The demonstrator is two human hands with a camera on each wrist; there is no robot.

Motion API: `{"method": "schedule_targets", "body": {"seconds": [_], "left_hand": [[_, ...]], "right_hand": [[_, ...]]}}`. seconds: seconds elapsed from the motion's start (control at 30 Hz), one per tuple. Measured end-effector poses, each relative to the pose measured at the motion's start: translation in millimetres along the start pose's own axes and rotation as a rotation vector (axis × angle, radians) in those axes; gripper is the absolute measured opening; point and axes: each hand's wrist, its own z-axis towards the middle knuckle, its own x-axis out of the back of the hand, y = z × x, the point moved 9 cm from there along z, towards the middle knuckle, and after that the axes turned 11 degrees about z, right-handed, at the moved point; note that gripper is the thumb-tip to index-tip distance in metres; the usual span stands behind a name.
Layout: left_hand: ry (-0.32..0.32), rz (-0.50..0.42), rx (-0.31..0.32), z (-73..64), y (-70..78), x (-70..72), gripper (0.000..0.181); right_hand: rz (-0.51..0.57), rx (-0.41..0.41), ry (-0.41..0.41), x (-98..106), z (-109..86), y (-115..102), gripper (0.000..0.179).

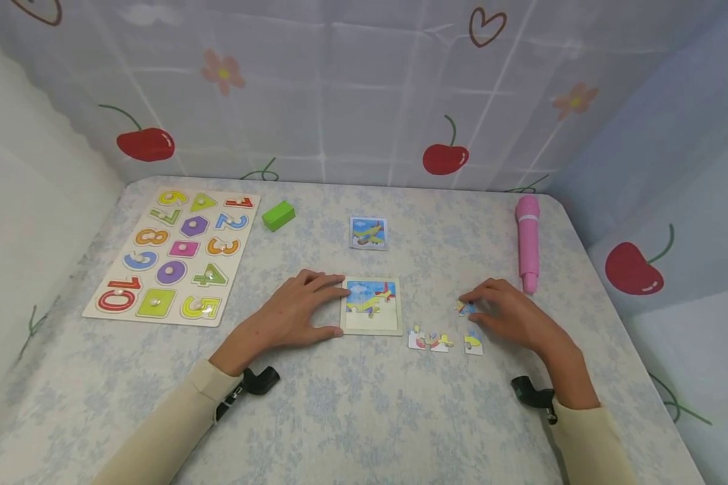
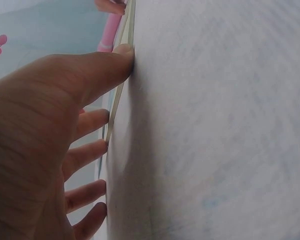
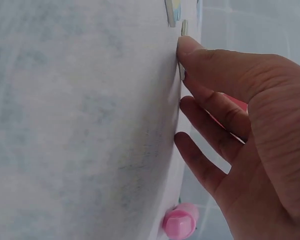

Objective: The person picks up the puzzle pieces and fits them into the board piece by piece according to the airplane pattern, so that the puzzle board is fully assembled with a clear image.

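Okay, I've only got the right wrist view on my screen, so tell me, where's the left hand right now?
Observer: The left hand is touching the left edge of the puzzle tray, thumb near its near left corner.
Operator: Got it. How full is that puzzle tray?
Observer: Fitted pieces cover its far part with sky and part of an airplane, while much of the near part is bare.
Operator: And what's lying just beyond it?
Observer: A small picture card showing a yellow airplane against a blue sky, set apart from the puzzle tray.
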Motion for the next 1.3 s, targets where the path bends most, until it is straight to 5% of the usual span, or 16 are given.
{"method": "schedule_targets", "body": {"seconds": [0.6, 1.3], "left_hand": [[0.0, 0.005, 0.001, 0.5, -0.4, -2.4, 0.071], [-0.007, 0.001, 0.003, 1.3, -0.3, -2.0, 0.071]], "right_hand": [[-0.038, -0.081, -0.066, -8.3, 24.6, -19.4, 0.035], [-0.021, 0.003, -0.1, -15.7, 63.8, -58.4, 0.038]]}}
